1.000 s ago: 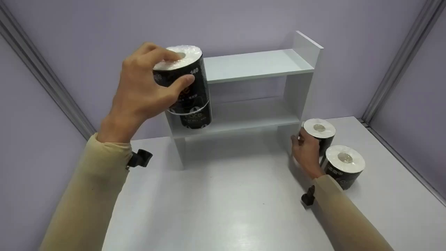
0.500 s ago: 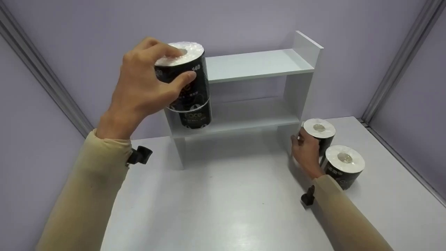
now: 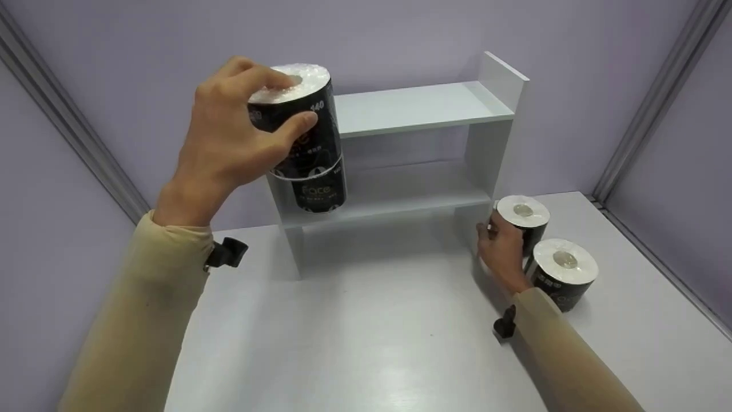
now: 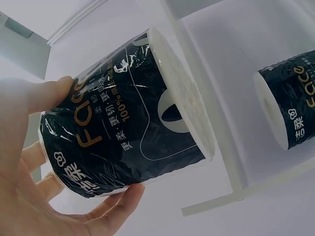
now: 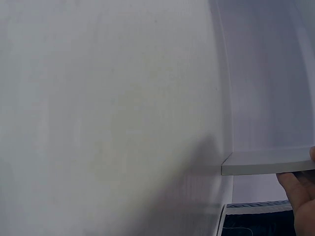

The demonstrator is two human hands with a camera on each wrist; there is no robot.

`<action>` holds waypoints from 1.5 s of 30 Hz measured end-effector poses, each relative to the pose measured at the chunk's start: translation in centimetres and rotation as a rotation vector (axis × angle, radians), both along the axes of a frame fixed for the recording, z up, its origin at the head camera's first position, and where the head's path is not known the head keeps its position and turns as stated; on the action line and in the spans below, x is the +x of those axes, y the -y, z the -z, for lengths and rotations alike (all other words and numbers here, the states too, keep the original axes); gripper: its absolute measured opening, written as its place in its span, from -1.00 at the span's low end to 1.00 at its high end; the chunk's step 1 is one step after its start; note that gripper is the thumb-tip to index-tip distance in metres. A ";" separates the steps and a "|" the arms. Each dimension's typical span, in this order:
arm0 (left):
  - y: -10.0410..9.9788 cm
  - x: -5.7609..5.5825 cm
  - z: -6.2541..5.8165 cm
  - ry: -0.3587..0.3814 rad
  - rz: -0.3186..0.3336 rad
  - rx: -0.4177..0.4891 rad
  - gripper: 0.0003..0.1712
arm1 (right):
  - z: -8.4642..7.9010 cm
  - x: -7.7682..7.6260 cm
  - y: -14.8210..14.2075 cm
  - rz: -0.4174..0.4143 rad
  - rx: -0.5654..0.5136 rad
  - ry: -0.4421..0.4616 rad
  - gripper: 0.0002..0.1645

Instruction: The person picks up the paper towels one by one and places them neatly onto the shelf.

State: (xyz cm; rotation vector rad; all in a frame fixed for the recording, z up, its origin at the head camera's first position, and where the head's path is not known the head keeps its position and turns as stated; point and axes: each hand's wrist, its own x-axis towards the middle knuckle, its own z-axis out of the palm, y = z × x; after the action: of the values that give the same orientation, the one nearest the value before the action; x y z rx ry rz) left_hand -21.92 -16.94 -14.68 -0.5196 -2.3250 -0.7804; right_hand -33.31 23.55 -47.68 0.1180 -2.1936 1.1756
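Observation:
My left hand (image 3: 234, 126) holds a black-wrapped toilet paper roll (image 3: 323, 134) from above, a finger at its core hole and the thumb on its side. This roll hangs in front of the left end of a white two-tier shelf (image 3: 423, 109), overlapping its upper board in the head view. Below it another black toilet paper roll (image 3: 320, 195) sits on the middle board; the left wrist view shows this second roll (image 4: 290, 101) inside the compartment. Low at the shelf's right side, my right hand (image 3: 503, 249) pinches the edge of the upright side panel (image 5: 266, 167).
Two more black-wrapped rolls, a rear one (image 3: 523, 212) and a nearer one (image 3: 565, 269), stand on the white table (image 3: 366, 343) just right of my right hand. A lilac wall (image 3: 377, 40) rises behind the shelf, with metal frame posts (image 3: 657, 97) at the corners.
My left hand has risen slightly with the held roll, uncovering more of the roll below. The right hand stays at the side panel.

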 end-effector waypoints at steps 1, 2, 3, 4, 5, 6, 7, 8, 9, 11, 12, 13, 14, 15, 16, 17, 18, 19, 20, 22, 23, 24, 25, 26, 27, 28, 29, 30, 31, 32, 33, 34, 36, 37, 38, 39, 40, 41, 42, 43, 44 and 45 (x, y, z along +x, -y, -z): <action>0.0 0.0 0.0 -0.002 -0.002 0.000 -0.46 | 0.0 0.0 0.0 0.000 -0.002 0.010 -0.88; 0.0 0.0 0.0 -0.004 -0.004 -0.001 -0.46 | -0.1 0.0 0.0 0.001 -0.003 0.018 -0.88; 0.0 0.0 -0.1 -0.003 -0.004 0.001 -0.46 | -0.1 0.0 0.0 0.002 0.003 0.019 -0.89; 0.0 -0.1 -0.1 -0.003 -0.004 0.001 -0.46 | -0.1 0.1 0.0 0.004 0.008 0.016 -0.90; 0.0 -0.1 -0.1 -0.002 -0.004 0.002 -0.45 | -0.1 0.1 0.0 0.004 0.010 0.015 -0.89; 0.0 -0.1 -0.1 -0.003 -0.004 -0.001 -0.45 | -0.1 0.1 0.0 0.003 0.013 0.015 -0.88; -0.1 -0.2 -0.1 -0.003 -0.005 -0.003 -0.45 | -0.1 0.2 0.1 0.001 0.012 0.013 -0.86; -0.1 -0.2 -0.1 -0.003 -0.005 -0.004 -0.45 | -0.1 0.2 0.1 0.001 0.015 0.008 -0.84; -0.1 -0.3 -0.1 -0.001 -0.002 -0.001 -0.45 | -0.1 0.2 0.1 -0.001 0.015 0.005 -0.83; -0.2 -0.3 -0.1 0.002 -0.004 -0.004 -0.45 | -0.1 0.1 0.1 -0.004 0.009 0.008 -0.81; -0.2 -0.3 -0.1 0.004 -0.005 -0.004 -0.45 | -0.1 0.1 0.1 -0.004 0.008 0.009 -0.81; -0.2 -0.3 -0.1 0.007 -0.004 -0.001 -0.46 | -0.1 0.1 0.2 -0.007 0.004 0.008 -0.80; -0.2 -0.4 -0.1 0.010 -0.003 0.001 -0.46 | -0.1 0.1 0.2 -0.009 0.001 0.009 -0.80; -0.2 -0.4 -0.1 0.011 -0.002 0.003 -0.46 | -0.1 0.1 0.2 -0.010 -0.001 0.009 -0.78; -0.2 -0.5 -0.1 0.012 -0.002 0.003 -0.46 | -0.1 0.1 0.2 -0.009 0.003 0.007 -0.78; -0.2 -0.5 -0.1 0.013 -0.001 0.004 -0.46 | -0.1 0.1 0.2 -0.011 0.004 0.006 -0.77; -0.2 -0.6 -0.1 0.014 -0.002 0.004 -0.46 | -0.1 0.1 0.2 -0.015 0.000 0.005 -0.74; -0.3 -0.6 -0.1 0.015 -0.001 0.005 -0.46 | -0.1 0.1 0.2 -0.019 -0.001 0.001 -0.72; -0.3 -0.7 -0.2 0.015 -0.001 0.003 -0.45 | -0.1 0.0 0.1 -0.021 -0.002 0.000 -0.71; -0.2 -0.8 -0.2 0.015 -0.001 0.004 -0.45 | 0.0 -0.1 0.1 -0.020 -0.005 0.003 -0.71; -0.2 -0.8 -0.2 0.015 -0.002 0.003 -0.44 | 0.0 -0.1 0.0 -0.019 -0.009 0.006 -0.72; -0.2 -0.9 -0.2 0.016 -0.006 0.003 -0.44 | 0.0 -0.2 0.0 -0.018 -0.010 0.009 -0.72; -0.2 -0.9 -0.2 0.016 -0.008 0.005 -0.44 | 0.0 -0.2 0.0 -0.013 -0.009 0.012 -0.74; -0.1 -1.0 -0.2 0.014 -0.010 0.006 -0.44 | 0.1 -0.3 0.0 -0.006 -0.010 0.018 -0.79; -0.1 -1.0 -0.2 0.012 -0.011 0.008 -0.45 | 0.1 -0.3 0.0 -0.001 -0.007 0.022 -0.85; -0.1 -1.1 -0.2 0.011 -0.013 0.011 -0.45 | 0.1 -0.4 0.0 0.003 -0.005 0.022 -0.89; -0.1 -1.1 -0.1 0.009 -0.014 0.013 -0.46 | 0.1 -0.4 0.0 0.005 -0.005 0.021 -0.93; -0.1 -1.2 -0.1 0.006 -0.015 0.015 -0.46 | 0.1 -0.4 0.0 0.007 -0.004 0.019 -0.95; -0.1 -1.3 -0.1 0.003 -0.015 0.018 -0.47 | 0.1 -0.4 0.0 0.008 -0.006 0.018 -0.96; -0.1 -1.3 -0.1 -0.001 -0.016 0.017 -0.47 | 0.1 -0.5 0.0 0.008 -0.007 0.017 -0.95; -0.1 -1.4 -0.1 0.000 -0.018 0.018 -0.47 | 0.1 -0.5 0.0 0.007 -0.008 0.013 -0.96; -0.1 -1.5 -0.1 -0.001 -0.019 0.019 -0.47 | 0.1 -0.5 0.0 0.005 -0.011 0.013 -0.96; 0.0 -1.7 0.0 -0.004 -0.023 0.020 -0.46 | 0.1 -0.5 0.0 0.005 -0.010 0.013 -0.96; 0.0 -1.8 0.0 -0.006 -0.023 0.021 -0.46 | 0.1 -0.5 0.0 0.006 -0.008 0.015 -0.96; 0.0 -1.9 0.0 -0.008 -0.023 0.023 -0.46 | 0.2 -0.5 0.0 0.008 -0.004 0.016 -0.97; 0.0 -2.0 0.0 -0.009 -0.023 0.027 -0.46 | 0.2 -0.5 0.0 0.011 0.000 0.017 -0.96; 0.0 -2.1 0.1 -0.011 -0.023 0.030 -0.47 | 0.2 -0.5 0.0 0.013 0.003 0.018 -0.95; 0.0 -2.2 0.1 -0.013 -0.023 0.035 -0.47 | 0.2 -0.5 0.0 0.014 0.007 0.018 -0.94; 0.0 -2.3 0.2 -0.015 -0.023 0.041 -0.48 | 0.2 -0.5 0.0 0.015 0.009 0.017 -0.95; 0.0 -2.4 0.2 -0.015 -0.026 0.046 -0.48 | 0.2 -0.5 0.0 0.016 0.009 0.017 -0.96; 0.0 -2.4 0.3 -0.016 -0.027 0.050 -0.49 | 0.2 -0.5 0.0 0.017 0.012 0.017 -0.96; 0.0 -2.5 0.4 -0.018 -0.030 0.052 -0.49 | 0.1 -0.5 0.0 0.018 0.011 0.018 -0.96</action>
State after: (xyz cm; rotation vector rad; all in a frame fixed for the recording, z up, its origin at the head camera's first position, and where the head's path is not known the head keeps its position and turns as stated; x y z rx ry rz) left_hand -24.45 -16.91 -15.07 -0.4654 -2.2848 -0.8165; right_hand -33.79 23.58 -47.83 0.0932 -2.2123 1.1591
